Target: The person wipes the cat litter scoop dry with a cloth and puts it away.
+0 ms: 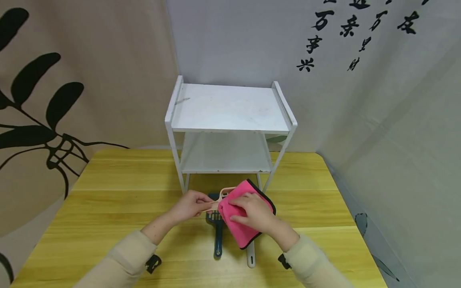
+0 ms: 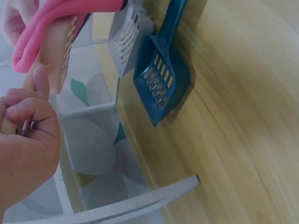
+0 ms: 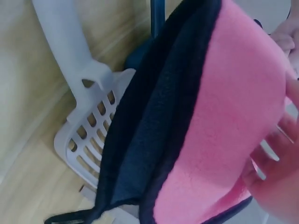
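My left hand [image 1: 193,205] grips a peach-coloured litter scoop [image 2: 55,49] by its handle end, fingers curled round it. A folded pink cloth [image 1: 245,235] with black edging and a dark underside is draped over the scoop's slotted part. My right hand [image 1: 255,211] holds the cloth against the scoop, with the fingers over the pink side. Below lie two more slotted litter scoops on the table: a dark blue one [image 2: 180,86] and a light grey one [image 3: 88,109]. In the head view the cloth hides most of the grey scoop, leaving its handle end visible.
A white two-tier shelf [image 1: 230,108] stands at the back of the wooden table [image 1: 137,188], just beyond the hands. Behind it hangs a pale curtain [image 1: 234,40] with black characters and leaf prints.
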Motion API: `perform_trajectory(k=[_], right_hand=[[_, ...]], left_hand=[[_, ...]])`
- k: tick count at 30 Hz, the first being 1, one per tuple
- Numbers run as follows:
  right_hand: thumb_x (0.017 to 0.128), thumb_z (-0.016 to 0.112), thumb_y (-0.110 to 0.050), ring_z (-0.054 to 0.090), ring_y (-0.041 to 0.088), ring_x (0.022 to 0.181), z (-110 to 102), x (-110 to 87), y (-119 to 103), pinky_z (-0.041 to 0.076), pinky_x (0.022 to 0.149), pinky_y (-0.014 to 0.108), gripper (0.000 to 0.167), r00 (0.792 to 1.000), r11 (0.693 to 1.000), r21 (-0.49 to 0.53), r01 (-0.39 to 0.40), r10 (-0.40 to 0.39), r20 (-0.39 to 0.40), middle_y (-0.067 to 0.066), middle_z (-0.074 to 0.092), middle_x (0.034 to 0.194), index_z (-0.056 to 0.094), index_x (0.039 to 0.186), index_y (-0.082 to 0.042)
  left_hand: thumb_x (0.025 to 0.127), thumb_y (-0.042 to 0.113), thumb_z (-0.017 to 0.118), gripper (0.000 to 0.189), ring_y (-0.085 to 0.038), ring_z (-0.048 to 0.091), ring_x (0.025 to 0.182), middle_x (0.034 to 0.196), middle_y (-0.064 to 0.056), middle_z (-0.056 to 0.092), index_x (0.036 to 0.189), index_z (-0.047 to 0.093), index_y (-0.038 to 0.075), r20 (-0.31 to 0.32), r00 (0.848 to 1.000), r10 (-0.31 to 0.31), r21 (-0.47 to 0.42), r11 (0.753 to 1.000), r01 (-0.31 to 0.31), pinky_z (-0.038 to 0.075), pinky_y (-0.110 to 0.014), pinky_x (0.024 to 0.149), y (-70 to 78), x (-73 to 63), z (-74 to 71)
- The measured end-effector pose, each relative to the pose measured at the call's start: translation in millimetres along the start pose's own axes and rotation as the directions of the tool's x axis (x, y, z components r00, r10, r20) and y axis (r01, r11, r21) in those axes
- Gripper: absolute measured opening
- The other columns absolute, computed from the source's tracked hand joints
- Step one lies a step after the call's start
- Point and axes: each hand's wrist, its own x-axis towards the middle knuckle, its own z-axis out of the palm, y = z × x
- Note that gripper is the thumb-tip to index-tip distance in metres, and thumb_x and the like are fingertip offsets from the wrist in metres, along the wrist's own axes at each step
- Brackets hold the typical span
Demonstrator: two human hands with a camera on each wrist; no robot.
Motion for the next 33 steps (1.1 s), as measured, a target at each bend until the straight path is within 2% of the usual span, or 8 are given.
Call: perform_trajectory(k=[3, 8, 15, 21, 24, 27, 33], right_hand=[[0.084, 0.069, -0.03, 0.06, 0.014, 0.093, 4.6, 1.5, -1.6, 0.043, 0.089, 0.033, 0.029, 0.997, 1.0, -0.011, 0.016, -0.017, -0.074, -0.001, 0.071, 0.101, 0.068, 0.108, -0.012], [0.081, 0.072, -0.021, 0.061, 0.011, 0.075, 12.8, 5.1, -2.3, 0.046, 0.079, 0.029, 0.012, 0.98, 1.0, -0.023, 0.021, -0.025, -0.199, -0.004, 0.071, 0.081, 0.071, 0.089, -0.013], [0.077, 0.076, -0.019, 0.067, 0.012, 0.08, 10.5, 2.2, 7.0, 0.048, 0.079, 0.029, 0.011, 0.965, 0.998, -0.06, 0.003, -0.019, -0.26, -0.003, 0.072, 0.082, 0.074, 0.086, -0.014], [0.073, 0.078, -0.014, 0.067, 0.014, 0.082, 5.8, -5.6, 20.8, 0.049, 0.079, 0.031, 0.014, 0.96, 0.989, -0.147, 0.007, -0.047, -0.276, -0.004, 0.072, 0.082, 0.073, 0.086, -0.014], [0.071, 0.078, -0.01, 0.067, 0.016, 0.079, 5.7, -8.8, 29.5, 0.051, 0.077, 0.033, 0.015, 0.947, 0.991, -0.134, 0.004, -0.046, -0.317, -0.001, 0.072, 0.081, 0.072, 0.085, -0.011], [0.07, 0.077, -0.006, 0.066, 0.02, 0.079, 3.3, -13.2, 40.2, 0.052, 0.074, 0.035, 0.016, 0.931, 0.996, -0.083, -0.039, 0.006, -0.364, 0.004, 0.071, 0.082, 0.072, 0.085, -0.007], [0.072, 0.075, -0.001, 0.066, 0.027, 0.081, -12.6, -28.2, 63.7, 0.053, 0.069, 0.039, 0.017, 0.886, 0.978, 0.05, -0.204, 0.206, -0.415, 0.011, 0.071, 0.087, 0.072, 0.089, -0.003]], left_hand=[[0.093, 0.011, 0.055, 0.022, -0.004, 0.036, 0.043, 0.074, -0.009, 0.07, 0.101, 0.068, -0.006, 0.002, 1.0, -0.016, -0.015, 1.0, 0.016, 0.031, -0.016, 0.041, -0.3, 0.5, 0.4], [0.094, 0.013, 0.055, 0.023, -0.004, 0.035, 0.043, 0.076, -0.008, 0.071, 0.102, 0.068, -0.005, -0.002, 0.999, -0.048, -0.038, 0.998, 0.048, 0.029, -0.017, 0.041, 0.9, -1.5, -0.9], [0.093, 0.012, 0.056, 0.023, -0.005, 0.034, 0.043, 0.08, -0.015, 0.071, 0.104, 0.067, -0.005, 0.004, 0.999, -0.039, -0.036, 0.999, 0.039, 0.028, -0.017, 0.041, 3.8, -2.1, -1.0], [0.093, 0.01, 0.055, 0.022, -0.005, 0.033, 0.042, 0.079, -0.012, 0.072, 0.103, 0.067, -0.005, 0.01, 0.999, -0.044, -0.046, 0.998, 0.045, 0.027, -0.017, 0.04, 2.7, -2.8, -3.3], [0.093, 0.01, 0.055, 0.022, -0.004, 0.034, 0.043, 0.08, -0.011, 0.072, 0.103, 0.067, -0.006, 0.013, 0.999, -0.047, -0.049, 0.998, 0.047, 0.028, -0.018, 0.041, 0.6, -3.6, -5.8], [0.093, 0.011, 0.055, 0.023, -0.004, 0.033, 0.042, 0.08, -0.011, 0.072, 0.103, 0.066, -0.007, 0.016, 0.999, -0.052, -0.043, 0.998, 0.053, 0.028, -0.018, 0.041, -2.4, -5.8, -9.8], [0.091, 0.012, 0.058, 0.023, -0.003, 0.035, 0.043, 0.077, -0.009, 0.071, 0.101, 0.067, -0.007, 0.029, 0.999, -0.045, -0.021, 0.999, 0.046, 0.028, -0.017, 0.042, -6.0, -12.3, -20.7]])
